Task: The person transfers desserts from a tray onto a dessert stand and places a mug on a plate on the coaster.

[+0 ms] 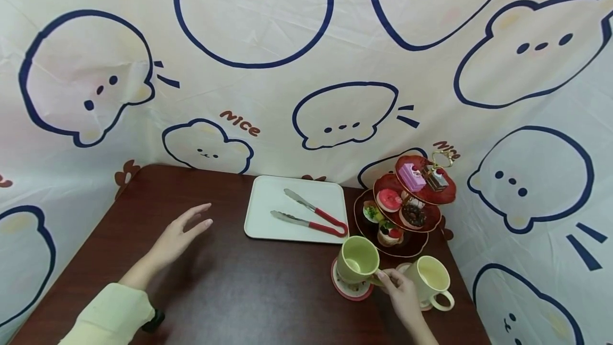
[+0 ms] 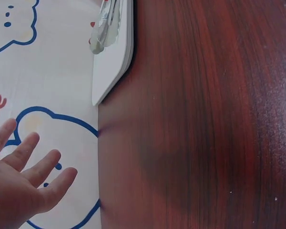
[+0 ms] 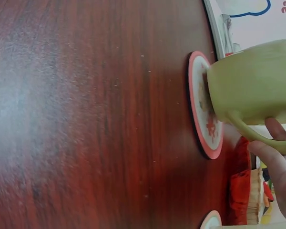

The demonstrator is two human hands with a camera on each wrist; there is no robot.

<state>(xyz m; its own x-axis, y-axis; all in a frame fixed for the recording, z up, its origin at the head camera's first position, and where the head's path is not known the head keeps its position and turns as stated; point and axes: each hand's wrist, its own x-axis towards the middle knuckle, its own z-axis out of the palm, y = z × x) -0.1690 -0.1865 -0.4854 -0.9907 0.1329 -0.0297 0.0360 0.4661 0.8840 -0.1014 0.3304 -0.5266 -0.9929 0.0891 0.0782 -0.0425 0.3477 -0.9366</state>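
A green mug (image 1: 358, 260) is at a round red-rimmed coaster (image 1: 351, 290), and my right hand (image 1: 399, 292) grips its handle. In the right wrist view, the fingers of the right hand (image 3: 276, 157) curl round the handle of the mug (image 3: 257, 86), whose base is at the coaster (image 3: 200, 105); whether it rests fully there I cannot tell. A second green mug (image 1: 431, 276) stands on another coaster just right of that hand. My left hand (image 1: 174, 236) hovers over the left part of the table, fingers spread and holding nothing.
A white tray (image 1: 261, 212) with red-handled tongs (image 1: 316, 225) lies at the back of the dark wooden table (image 1: 239, 292). Behind the mugs rises a three-tier stand (image 1: 445, 193) with several cakes and pastries. Patterned cloth (image 1: 268, 95) encloses the table's back and sides.
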